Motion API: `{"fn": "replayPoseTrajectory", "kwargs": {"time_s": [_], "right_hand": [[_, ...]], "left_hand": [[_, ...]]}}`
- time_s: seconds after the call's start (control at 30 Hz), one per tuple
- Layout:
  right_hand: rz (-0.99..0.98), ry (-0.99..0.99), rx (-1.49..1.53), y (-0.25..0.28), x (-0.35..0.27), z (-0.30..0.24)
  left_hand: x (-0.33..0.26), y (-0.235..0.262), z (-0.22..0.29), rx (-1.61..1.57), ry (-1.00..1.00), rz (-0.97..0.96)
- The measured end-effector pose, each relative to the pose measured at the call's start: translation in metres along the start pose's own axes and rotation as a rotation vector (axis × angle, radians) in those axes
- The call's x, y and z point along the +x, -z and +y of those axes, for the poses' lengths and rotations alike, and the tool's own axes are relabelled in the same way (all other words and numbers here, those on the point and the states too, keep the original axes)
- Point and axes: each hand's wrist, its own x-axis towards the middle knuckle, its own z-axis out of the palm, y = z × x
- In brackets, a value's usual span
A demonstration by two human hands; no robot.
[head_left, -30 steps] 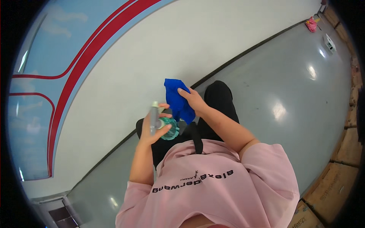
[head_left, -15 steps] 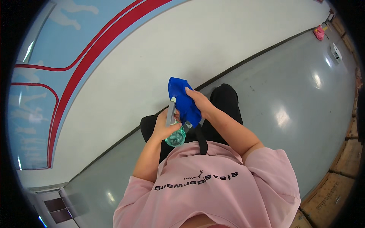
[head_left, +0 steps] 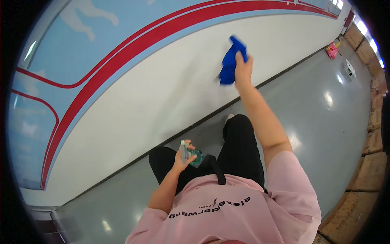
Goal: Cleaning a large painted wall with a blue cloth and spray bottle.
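We held our right hand (head_left: 243, 67) up against the white wall (head_left: 162, 93), fingers clenched around a blue cloth (head_left: 230, 61) that hung pressed to the wall's surface below the red stripe (head_left: 134, 49). Our left hand (head_left: 182, 156) stayed low near our waist, wrapped around a small spray bottle (head_left: 191, 154) with a greenish body, its nozzle pointing upward. Below lay the glossy grey floor (head_left: 325, 114), with cardboard boxes (head_left: 365, 175) along its right edge.

A red stripe (head_left: 122, 73) is curving across the white wall (head_left: 162, 93) in the upper left. Brown cardboard boxes (head_left: 365, 175) are lining the right edge, and a pink bag (head_left: 332, 50) is sitting on the grey floor (head_left: 325, 122) at upper right.
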Motion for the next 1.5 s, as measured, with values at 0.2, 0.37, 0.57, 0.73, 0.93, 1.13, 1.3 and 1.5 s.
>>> {"fn": "replayPoseTrajectory", "kwargs": {"time_s": [0.2,0.37,0.57,0.73,0.93,1.13,1.3,1.5], "right_hand": [[0.203,0.318,-0.644,-0.04,0.098,-0.011],[0.266,0.427,-0.672,-0.073,0.044,0.034],[-0.112,0.137,-0.758,-0.042,0.004,0.112],[0.528,-0.101,-0.532,-0.003,0.07,0.114],[-0.008,0.079,-0.684,-0.094,-0.026,0.102],[-0.67,-0.04,-0.641,-0.13,-0.14,0.117],[-0.551,-0.278,-0.475,-0.125,-0.137,0.134],[0.056,-0.524,-0.265,-0.023,0.012,0.195]], "left_hand": [[-0.03,0.011,-0.047,-0.166,0.098,0.09],[-0.018,0.011,-0.038,-0.262,0.294,0.141],[-0.018,0.026,-0.053,-0.134,0.206,0.075],[-0.013,0.021,-0.029,-0.224,0.29,0.117],[-0.015,0.026,-0.041,-0.25,0.298,0.136],[-0.014,0.021,-0.035,-0.179,0.296,0.094],[-0.021,0.032,-0.034,-0.132,0.244,0.113],[-0.003,0.013,-0.032,-0.268,0.277,0.108]]}}
